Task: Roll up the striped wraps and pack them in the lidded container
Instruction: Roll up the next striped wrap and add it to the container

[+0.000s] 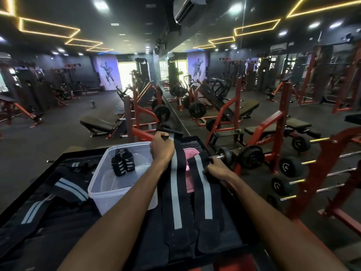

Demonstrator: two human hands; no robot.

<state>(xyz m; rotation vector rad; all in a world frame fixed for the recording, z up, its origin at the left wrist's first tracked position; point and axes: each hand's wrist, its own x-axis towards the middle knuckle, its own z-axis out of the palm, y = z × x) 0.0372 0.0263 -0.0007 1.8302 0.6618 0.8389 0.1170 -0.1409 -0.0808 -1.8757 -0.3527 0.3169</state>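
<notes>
Head view: a padded black bench (64, 222) fills the lower half of the frame, with a gym floor beyond it.
Left hand: the left hand (162, 148), just above frame centre, is curled round the far end of the longer striped wrap (175, 184), pinching it.
Right hand: the right hand (214, 168), right of centre, grips the far end of the shorter striped wrap (205, 194); its fingers are partly hidden by the cloth.
Wrap axes: both lie flat and unrolled, side by side at lower centre, long axes running from the hands down toward the bottom edge, grey stripes along their length.
Key relation: each wrap trails from its hand toward the viewer, so a roll would likely start at the held far end and travel down-frame; the left hand is nearer the container.
Container: the clear plastic container (109, 184) stands open, touching the longer wrap's left edge, with two rolled wraps (123, 162) inside.
Lid: a pink lid (190, 153) shows partly beneath the wraps' upper ends.
Other wraps: more striped wraps (70, 189) lie unrolled at lower left.
Progress: by my estimate early; most remain to be rolled.
</notes>
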